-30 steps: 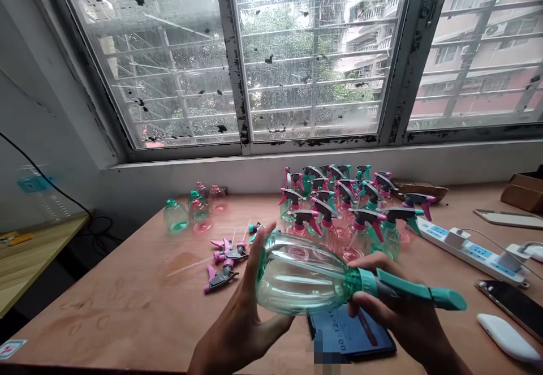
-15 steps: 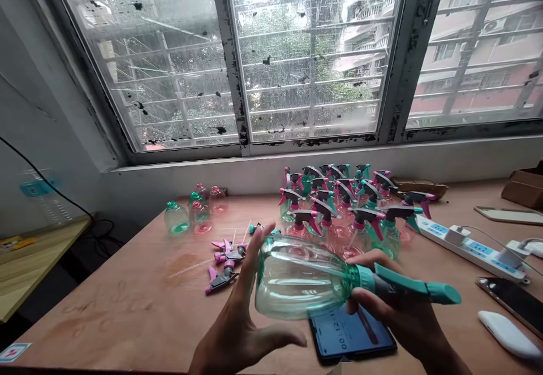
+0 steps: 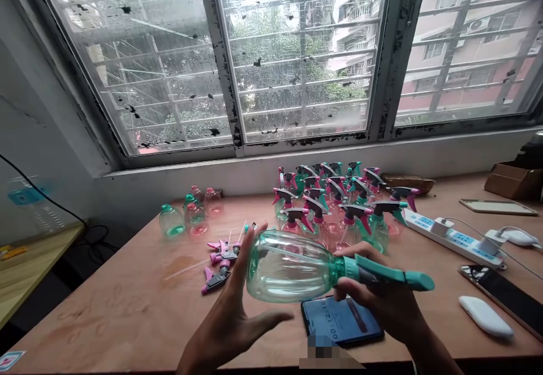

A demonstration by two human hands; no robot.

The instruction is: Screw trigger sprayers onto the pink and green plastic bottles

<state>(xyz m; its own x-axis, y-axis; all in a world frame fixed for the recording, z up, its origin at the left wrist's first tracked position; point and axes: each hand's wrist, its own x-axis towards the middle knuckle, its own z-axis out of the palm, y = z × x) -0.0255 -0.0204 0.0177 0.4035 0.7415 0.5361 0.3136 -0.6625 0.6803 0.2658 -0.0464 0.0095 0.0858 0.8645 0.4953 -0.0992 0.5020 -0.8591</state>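
A clear green spray bottle [image 3: 288,266] lies sideways in the air above the table, its teal trigger head [image 3: 390,276] pointing right. My right hand [image 3: 382,301] is closed around the neck and trigger head. My left hand [image 3: 231,315] is open, fingers spread, the palm against the bottle's base and the thumb loose below it. Behind stands a cluster of several assembled pink and green spray bottles [image 3: 339,208]. Loose trigger heads with tubes [image 3: 220,256] lie to the left, and several bare bottles [image 3: 186,216] stand further back left.
A phone [image 3: 341,321] lies under my hands on the wooden table [image 3: 127,301]. At the right are a power strip [image 3: 456,238], a white mouse [image 3: 486,317], a second phone [image 3: 504,296] and cardboard boxes [image 3: 513,180]. A window runs along the back wall.
My left thumb has come off the bottle's underside and the hand has opened. The bottle and both hands sit a little further left in the view as the camera shifted.
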